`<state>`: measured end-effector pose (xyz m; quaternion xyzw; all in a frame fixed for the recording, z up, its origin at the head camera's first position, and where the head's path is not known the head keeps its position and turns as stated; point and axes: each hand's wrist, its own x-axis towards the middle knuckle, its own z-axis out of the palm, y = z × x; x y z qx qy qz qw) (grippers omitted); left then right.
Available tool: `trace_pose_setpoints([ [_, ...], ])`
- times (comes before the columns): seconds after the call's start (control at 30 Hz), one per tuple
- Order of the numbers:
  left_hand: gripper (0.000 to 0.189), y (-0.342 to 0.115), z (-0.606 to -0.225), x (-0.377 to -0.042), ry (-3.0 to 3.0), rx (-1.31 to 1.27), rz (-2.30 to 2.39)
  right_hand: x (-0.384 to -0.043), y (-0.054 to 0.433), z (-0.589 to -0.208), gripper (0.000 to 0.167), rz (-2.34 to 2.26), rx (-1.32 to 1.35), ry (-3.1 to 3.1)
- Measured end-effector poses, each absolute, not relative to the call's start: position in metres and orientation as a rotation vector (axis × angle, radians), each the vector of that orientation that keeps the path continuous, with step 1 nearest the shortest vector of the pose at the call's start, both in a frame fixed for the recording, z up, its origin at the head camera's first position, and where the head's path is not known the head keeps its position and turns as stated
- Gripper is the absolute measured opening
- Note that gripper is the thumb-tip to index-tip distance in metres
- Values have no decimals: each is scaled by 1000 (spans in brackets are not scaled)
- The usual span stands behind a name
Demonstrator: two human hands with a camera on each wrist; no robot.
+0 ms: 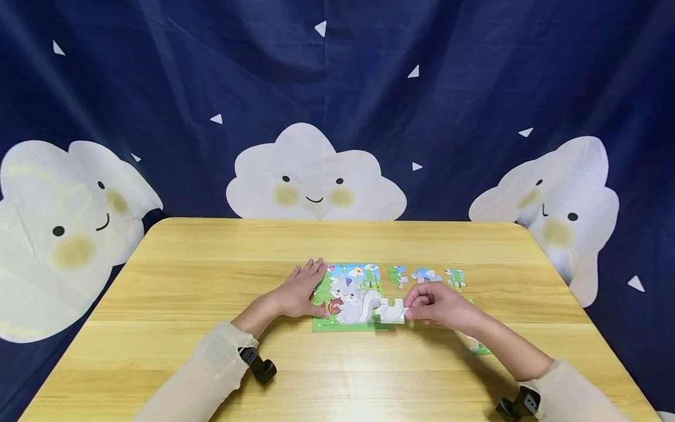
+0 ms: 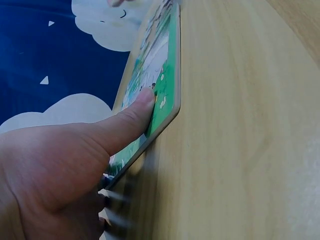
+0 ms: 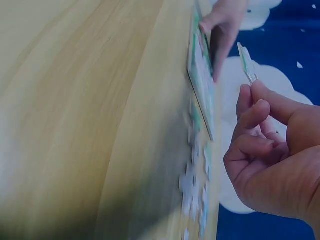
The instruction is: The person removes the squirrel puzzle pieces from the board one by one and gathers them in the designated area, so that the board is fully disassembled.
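A squirrel jigsaw puzzle (image 1: 350, 296) lies in its green-edged board on the table. My left hand (image 1: 302, 291) rests along the board's left side, fingers straight; in the left wrist view its thumb lies on the picture near the border. My right hand (image 1: 440, 303) pinches a puzzle piece (image 1: 392, 312) between thumb and forefinger, at the board's right edge. In the right wrist view that piece (image 3: 247, 63) is held up off the table, tilted, while the other fingers curl loosely. Whether it touches the board cannot be told from the head view.
Loose puzzle pieces lie right of the board, among them one with grass (image 1: 396, 275), one with sky (image 1: 426, 275) and one with trees (image 1: 456, 278). Another piece (image 1: 479, 346) is partly under the right forearm. Behind the wooden table (image 1: 337, 375) hangs a blue cloud-patterned curtain (image 1: 337, 76).
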<state>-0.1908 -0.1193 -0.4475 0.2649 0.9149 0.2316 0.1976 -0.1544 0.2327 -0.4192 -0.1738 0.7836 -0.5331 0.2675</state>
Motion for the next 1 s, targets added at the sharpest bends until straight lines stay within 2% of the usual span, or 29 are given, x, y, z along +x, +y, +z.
trace_pose_setpoints([
  [0.6,109,-120,-447,-190,2554,747,653,-134,315,-421,21,-1418,-527,1947],
  [1.0,109,-119,-446,-190,2557,738,644,-130,320,-428,17,-1374,-559,2049],
])
